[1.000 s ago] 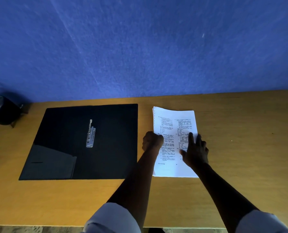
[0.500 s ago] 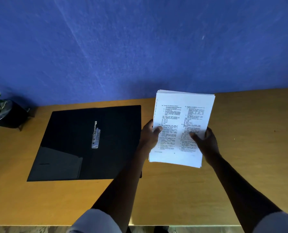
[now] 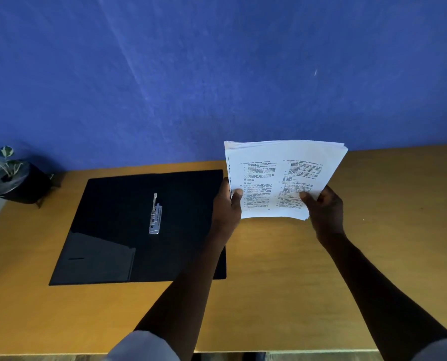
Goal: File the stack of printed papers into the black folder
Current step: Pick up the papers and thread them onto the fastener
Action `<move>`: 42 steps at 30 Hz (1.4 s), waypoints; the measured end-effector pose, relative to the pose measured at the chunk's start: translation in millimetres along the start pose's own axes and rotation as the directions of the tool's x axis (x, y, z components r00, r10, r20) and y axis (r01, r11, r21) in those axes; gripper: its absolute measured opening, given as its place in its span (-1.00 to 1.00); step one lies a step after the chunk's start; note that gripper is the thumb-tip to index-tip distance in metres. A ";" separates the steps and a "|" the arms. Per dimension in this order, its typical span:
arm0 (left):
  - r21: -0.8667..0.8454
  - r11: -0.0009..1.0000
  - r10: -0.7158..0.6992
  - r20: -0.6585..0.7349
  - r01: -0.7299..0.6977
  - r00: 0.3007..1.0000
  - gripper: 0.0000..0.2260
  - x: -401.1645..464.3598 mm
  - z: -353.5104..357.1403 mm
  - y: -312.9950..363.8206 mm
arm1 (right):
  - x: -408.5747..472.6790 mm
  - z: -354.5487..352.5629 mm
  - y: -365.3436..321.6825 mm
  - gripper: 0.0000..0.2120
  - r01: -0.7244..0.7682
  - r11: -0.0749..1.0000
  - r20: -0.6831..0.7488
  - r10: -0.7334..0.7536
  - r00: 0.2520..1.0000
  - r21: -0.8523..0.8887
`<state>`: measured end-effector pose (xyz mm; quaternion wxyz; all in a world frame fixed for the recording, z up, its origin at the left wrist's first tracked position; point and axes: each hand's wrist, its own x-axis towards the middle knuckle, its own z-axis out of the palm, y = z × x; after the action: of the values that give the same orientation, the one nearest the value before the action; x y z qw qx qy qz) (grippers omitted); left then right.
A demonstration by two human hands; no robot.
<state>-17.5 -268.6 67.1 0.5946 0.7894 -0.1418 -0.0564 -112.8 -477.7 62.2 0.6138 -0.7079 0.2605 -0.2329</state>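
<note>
A stack of printed papers (image 3: 282, 175) is held up off the desk, tilted toward me, its top edge against the blue wall. My left hand (image 3: 226, 204) grips its lower left edge, thumb on the front page. My right hand (image 3: 324, 207) grips the lower right corner. The black folder (image 3: 113, 217) lies open and flat on the desk to the left of the papers. A metal clip fastener (image 3: 155, 216) stands in its middle, with one prong raised. My left forearm crosses the folder's right edge.
The wooden desk (image 3: 386, 230) runs along a blue wall (image 3: 217, 74). A small potted plant in a dark pot (image 3: 16, 181) sits at the far left corner. The desk's front edge is near my sleeves.
The papers lay flat on the desk a second ago with both hands on them. Both hands have lifted the stack and tilted it up.
</note>
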 end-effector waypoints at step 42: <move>0.260 0.965 -0.041 0.011 0.037 0.999 -0.88 -5.4 -10.9 -25.8 | -10.9 -15.1 20.1 -0.76 0.001 0.945 0.057 0.019 0.998 -0.328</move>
<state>-15.8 -250.5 45.2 0.4835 0.8628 -0.1372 -0.0555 -132.6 -484.2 44.2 0.4960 -0.8056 0.2805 -0.1622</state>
